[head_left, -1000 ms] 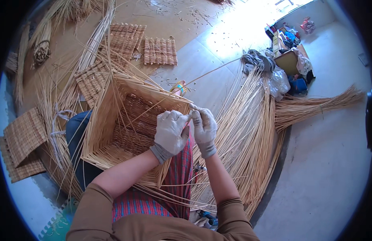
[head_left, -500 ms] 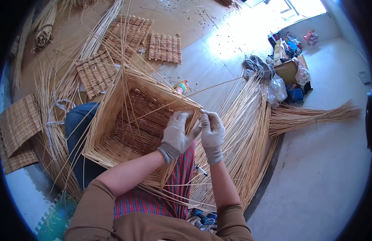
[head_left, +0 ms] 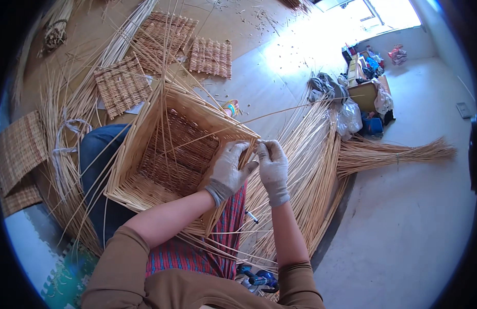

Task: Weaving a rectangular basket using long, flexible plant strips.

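A square wicker basket [head_left: 140, 193] rests tilted on my lap, its open side up and a darker woven base inside. Loose wicker ends stick out from its rim. My left hand [head_left: 229, 170], in a grey-white work glove, grips the basket's right wall, fingers inside and thumb outside. Close beside it, at the right corner of the rim, my gloved right hand [head_left: 272, 164] is closed with fingertips pinched together. A thin wicker strand seems to be between them, though the fingers mostly cover it. One long strand [head_left: 300, 106] stretches from the basket toward the upper right.
Long loose wicker rods [head_left: 300, 180] lie on the floor to my right, beside a tied bundle [head_left: 398, 157]. Woven panels [head_left: 211, 57] lie ahead and at far left. A cluttered wooden box [head_left: 370, 95] stands at upper right. A blue power tool [head_left: 261, 278] sits near my lap.
Both hands keep nearly the same hold at the basket's corner. The long strand at the rim has swung, its tip now reaching farther right. The whole view has shifted slightly.
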{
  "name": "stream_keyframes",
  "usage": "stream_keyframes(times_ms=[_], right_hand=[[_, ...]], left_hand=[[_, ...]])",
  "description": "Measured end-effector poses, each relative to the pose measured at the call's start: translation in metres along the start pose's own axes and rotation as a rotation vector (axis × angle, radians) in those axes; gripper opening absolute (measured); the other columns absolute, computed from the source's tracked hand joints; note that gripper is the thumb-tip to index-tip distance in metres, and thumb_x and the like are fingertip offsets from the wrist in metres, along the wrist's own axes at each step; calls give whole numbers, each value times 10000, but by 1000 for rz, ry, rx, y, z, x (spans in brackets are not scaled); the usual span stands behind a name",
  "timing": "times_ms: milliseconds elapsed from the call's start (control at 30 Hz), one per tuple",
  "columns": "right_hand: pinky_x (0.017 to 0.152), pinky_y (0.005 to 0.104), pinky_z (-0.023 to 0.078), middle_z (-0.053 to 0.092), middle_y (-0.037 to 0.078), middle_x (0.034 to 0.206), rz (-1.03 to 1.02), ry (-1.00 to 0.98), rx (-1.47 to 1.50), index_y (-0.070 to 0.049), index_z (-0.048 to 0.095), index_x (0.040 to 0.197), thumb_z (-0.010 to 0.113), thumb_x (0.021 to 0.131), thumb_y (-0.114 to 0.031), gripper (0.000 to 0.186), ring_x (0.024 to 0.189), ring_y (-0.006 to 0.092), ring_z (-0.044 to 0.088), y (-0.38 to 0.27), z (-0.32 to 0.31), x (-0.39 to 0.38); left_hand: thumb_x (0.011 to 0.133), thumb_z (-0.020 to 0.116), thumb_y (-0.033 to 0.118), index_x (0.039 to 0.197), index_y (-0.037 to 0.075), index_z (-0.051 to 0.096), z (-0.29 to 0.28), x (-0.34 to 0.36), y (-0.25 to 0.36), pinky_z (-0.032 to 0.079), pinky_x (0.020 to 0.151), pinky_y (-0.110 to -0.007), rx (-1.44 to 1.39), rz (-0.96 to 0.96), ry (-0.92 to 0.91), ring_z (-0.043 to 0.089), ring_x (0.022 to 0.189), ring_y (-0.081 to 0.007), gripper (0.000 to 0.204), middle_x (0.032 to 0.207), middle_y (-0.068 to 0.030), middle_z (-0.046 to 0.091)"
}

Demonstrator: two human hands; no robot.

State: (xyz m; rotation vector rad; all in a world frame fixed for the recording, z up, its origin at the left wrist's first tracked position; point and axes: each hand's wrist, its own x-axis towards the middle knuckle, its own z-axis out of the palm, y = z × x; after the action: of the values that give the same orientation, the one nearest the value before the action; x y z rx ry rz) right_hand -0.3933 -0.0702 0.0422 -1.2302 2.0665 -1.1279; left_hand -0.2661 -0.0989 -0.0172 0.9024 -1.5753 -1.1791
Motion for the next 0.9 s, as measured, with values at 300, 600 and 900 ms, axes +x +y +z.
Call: stream_keyframes(times_ms=[300,600,900], right_hand=[[761,264,521,706,42,930,29,3,-6,6,669,1071,670,1000,-89,118,845,97,629,14,0,17],[708,281,518,684,38,850,166,26,55,5,669,989,692,984,-118,125,770,101,606,16,5,32],[705,300,540,700,47,865,246,13,52,-15,673,998,724,934,-137,146,753,125,626,33,5,49]], left_hand=[[840,840,241,1181,-6,691,6,7,2,557,913,-371,8,-137,33,706,1000,-286,447,1083,-175,689],[818,856,229,1128,7,713,15,13,-3,568,877,-361,9,-214,29,716,950,-259,408,1040,-155,707],[810,868,244,1040,25,715,23,16,-10,575,809,-351,15,-275,54,721,859,-209,353,956,-113,736]])
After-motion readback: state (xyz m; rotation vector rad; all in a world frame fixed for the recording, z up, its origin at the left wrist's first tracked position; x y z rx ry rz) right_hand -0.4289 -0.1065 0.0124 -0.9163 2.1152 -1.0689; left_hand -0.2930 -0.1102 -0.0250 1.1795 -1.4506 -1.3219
